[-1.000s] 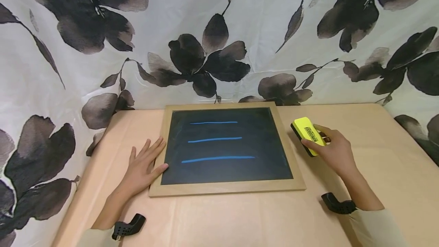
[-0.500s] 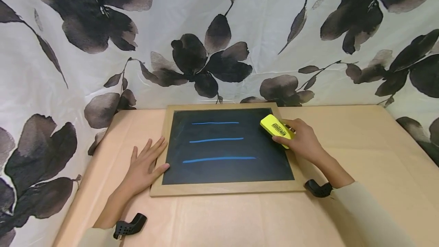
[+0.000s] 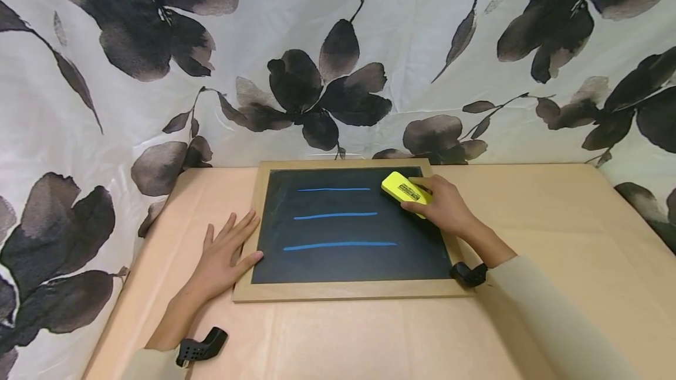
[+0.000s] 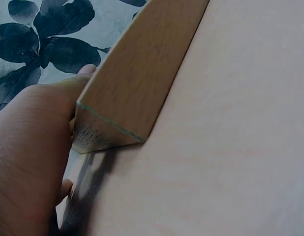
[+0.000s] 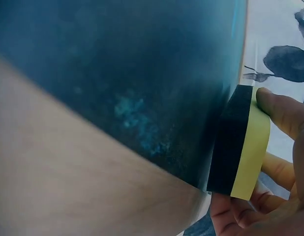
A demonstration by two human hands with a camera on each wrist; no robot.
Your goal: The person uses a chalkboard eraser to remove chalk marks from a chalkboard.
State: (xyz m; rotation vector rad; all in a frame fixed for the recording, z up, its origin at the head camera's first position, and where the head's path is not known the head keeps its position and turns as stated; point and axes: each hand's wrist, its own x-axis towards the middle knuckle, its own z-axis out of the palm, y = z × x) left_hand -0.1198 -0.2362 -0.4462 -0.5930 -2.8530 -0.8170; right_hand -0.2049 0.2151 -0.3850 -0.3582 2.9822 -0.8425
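A blackboard [image 3: 338, 265] in a light wooden frame [image 3: 348, 291] lies on the table, with three blue lines [image 3: 335, 214] drawn across it. My right hand [image 3: 440, 204] grips a yellow board eraser [image 3: 404, 189] between thumb and fingers, over the board's upper right part. In the right wrist view the eraser's black felt side [image 5: 230, 142] faces the board, right at its surface. My left hand [image 3: 224, 257] lies with spread, straight fingers along the frame's left edge, its thumb on the frame. The left wrist view shows the frame's corner [image 4: 110, 125] beside that hand.
The light wooden table [image 3: 338, 339] extends around the board on both sides and in front. Behind it hangs a white cloth with dark flowers [image 3: 296, 92]. Each wrist wears a black camera mount [image 3: 202, 346]. A bluish chalky smudge [image 5: 137, 123] marks the board in the right wrist view.
My right hand has carried the eraser leftward from above the table at the board's right onto the blackboard. The left hand stays at the frame. The blue lines look the same.
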